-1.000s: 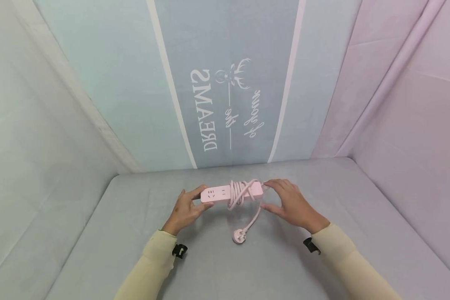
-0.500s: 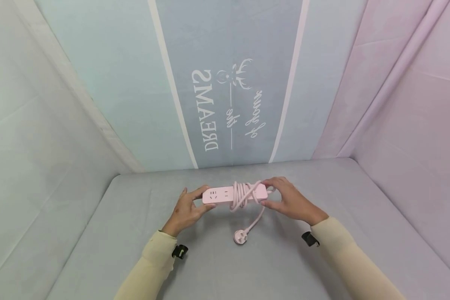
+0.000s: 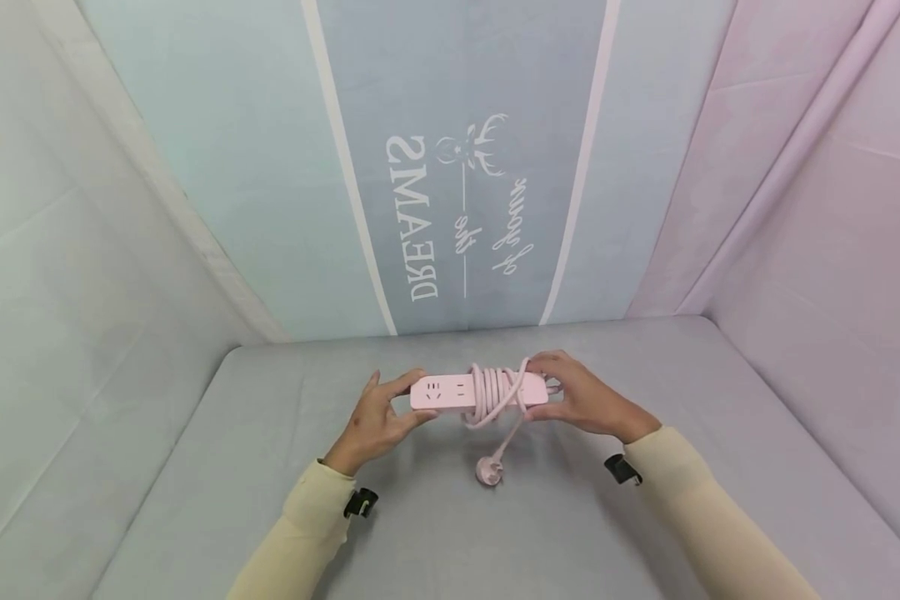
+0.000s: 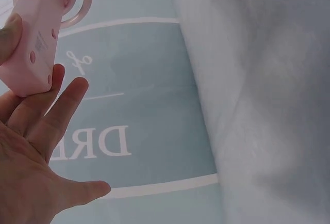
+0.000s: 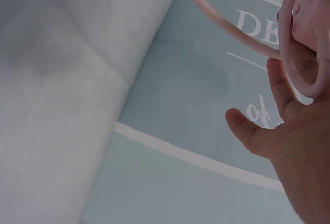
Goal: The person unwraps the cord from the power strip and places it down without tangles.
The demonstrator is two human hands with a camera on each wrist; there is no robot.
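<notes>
A pink power strip [image 3: 450, 390] is held level just above the grey surface, its pink cord [image 3: 495, 393] wound in several loops round its middle. The plug [image 3: 488, 472] hangs below on a short length of cord, at or near the surface. My left hand [image 3: 408, 402] pinches the strip's left end between thumb and fingers. In the left wrist view the strip [image 4: 35, 33] lies against the fingers [image 4: 49, 105]. My right hand [image 3: 551, 392] grips the right end, with cord loops [image 5: 227, 25] running past its fingers [image 5: 281, 92].
A grey padded surface [image 3: 450, 533] lies under the hands. Behind it hangs a blue-grey cloth [image 3: 457, 208] printed with "DREAMS" and a deer head. Pink cloth [image 3: 810, 250] walls the right side and pale grey-green cloth [image 3: 82, 292] the left.
My right hand, open beside the strip a second ago, has closed on its right end. The strip has risen slightly and shifted right, and the plug has moved with it.
</notes>
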